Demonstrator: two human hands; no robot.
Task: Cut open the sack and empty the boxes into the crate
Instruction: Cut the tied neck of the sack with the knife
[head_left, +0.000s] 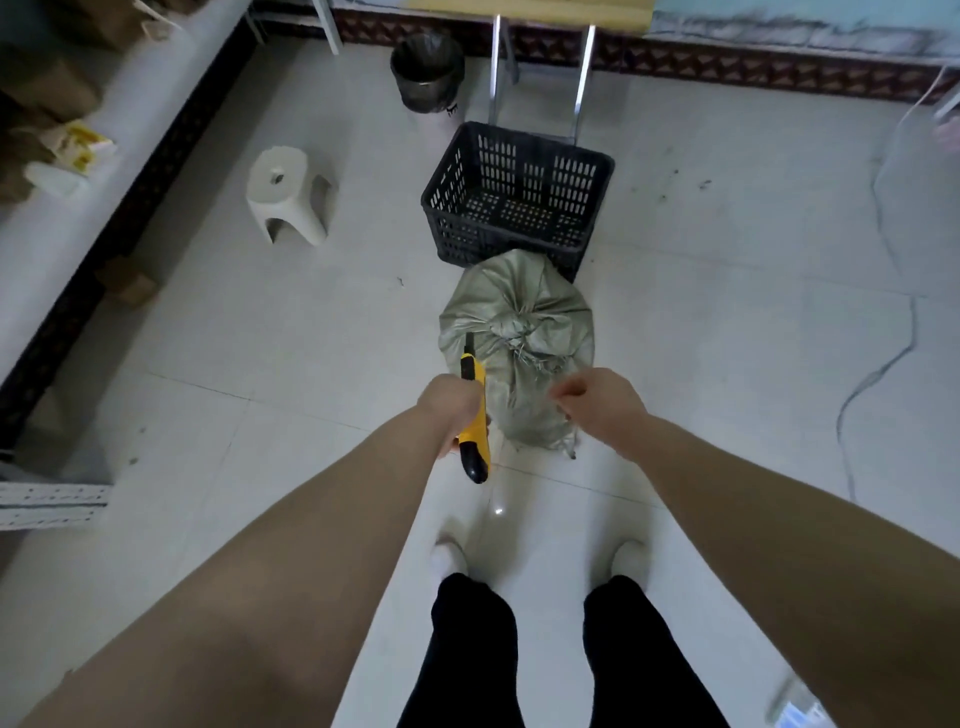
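Observation:
A grey-green woven sack (519, 332) stands on the floor in front of me, its top tied in a knot with frayed strands hanging down. Behind it sits a black slotted plastic crate (519, 192) with nothing in it. My left hand (449, 402) grips a yellow and black utility knife (475, 415), blade extended and pointing at the sack's left side. My right hand (597, 400) hovers over the sack's near right side, fingers loosely curled with nothing in them. No boxes show; the sack hides its contents.
A white plastic stool (291, 195) stands left of the crate. A dark waste bin (427, 73) and metal chair legs (582, 78) are at the back. Shelving with cardboard boxes (62, 156) runs along the left. A cable (883, 364) lies on the floor at right.

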